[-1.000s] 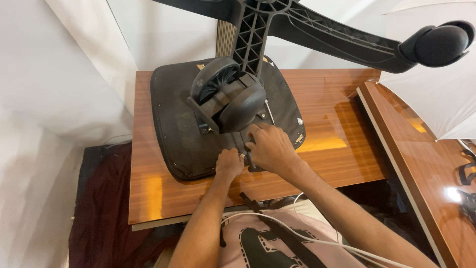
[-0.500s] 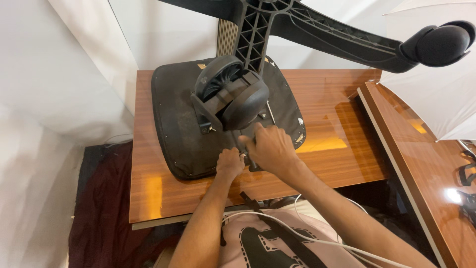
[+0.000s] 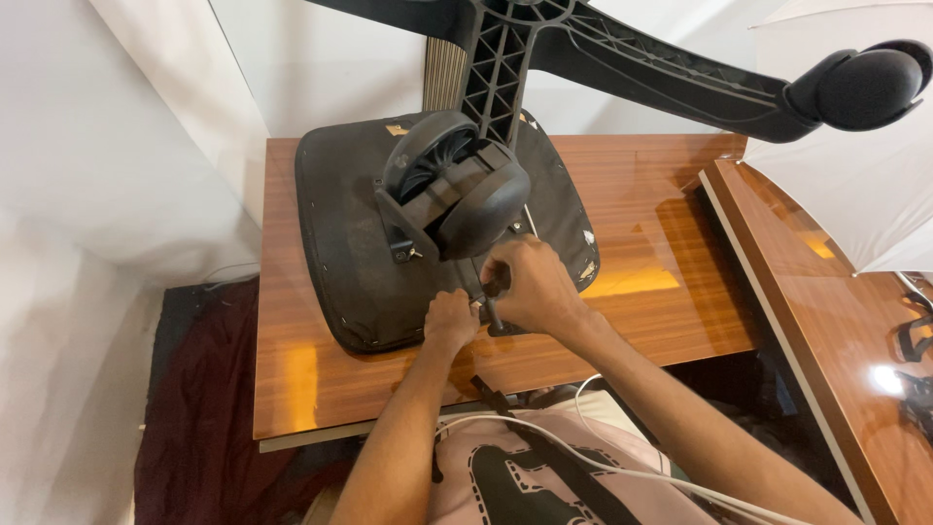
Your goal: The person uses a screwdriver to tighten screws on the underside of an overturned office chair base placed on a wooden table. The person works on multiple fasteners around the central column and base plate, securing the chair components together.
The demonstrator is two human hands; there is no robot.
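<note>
An upturned chair seat (image 3: 340, 243), matte black and rounded-square, is laid on the glossy wooden table (image 3: 661, 243) toward its rear left corner. A thin dark tool (image 3: 493, 311) is pinched by the right hand (image 3: 530, 287); the left hand (image 3: 452, 321) is curled shut against the seat's near edge. Bare wood is left rightward.

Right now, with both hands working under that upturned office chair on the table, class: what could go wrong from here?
1. The chair seat lies upside down with its heavy wheeled base overhead; a hard pull might tip it.
2. The left hand sits close to the right hand gripping a dark tool; a slip could strike fingers.
3. The tool might scratch the wooden table.
</note>
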